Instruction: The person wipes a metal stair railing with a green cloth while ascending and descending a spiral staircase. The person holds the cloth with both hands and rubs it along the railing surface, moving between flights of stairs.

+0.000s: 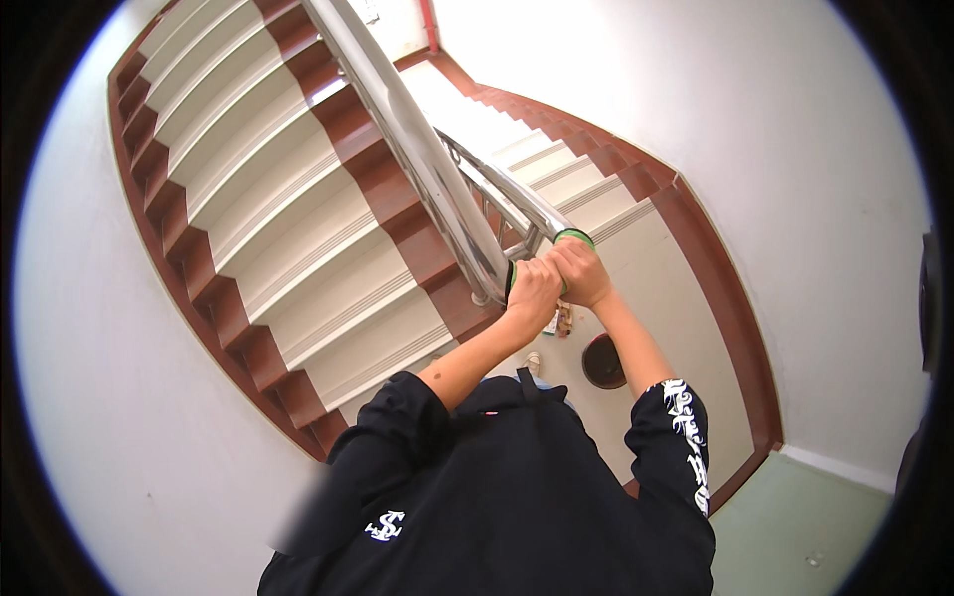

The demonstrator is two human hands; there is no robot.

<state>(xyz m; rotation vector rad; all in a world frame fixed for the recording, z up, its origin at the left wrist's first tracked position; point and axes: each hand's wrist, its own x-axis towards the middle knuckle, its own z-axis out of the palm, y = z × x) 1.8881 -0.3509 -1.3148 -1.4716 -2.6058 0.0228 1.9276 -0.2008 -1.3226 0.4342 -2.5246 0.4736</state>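
Observation:
My left hand (535, 285) is closed at the lower bend of a shiny metal handrail (422, 139). A thin black piece with green edging (511, 278) shows beside its fingers, against the rail. Close beside it, my right hand (581, 270) is also closed, where the rail turns back along the other flight. More of the black and green piece (573, 234) curves over the rail above that hand. The hands almost touch, and both cover most of what they grip, so I cannot tell exactly what it is.
Cream stairs with red-brown borders (298, 199) rise on the left. A second flight (566, 169) lies beyond the rail. On the landing are a dark round bucket (603, 361) and small packets (562, 320) by my shoe (534, 363). A white wall (815, 199) stands at right.

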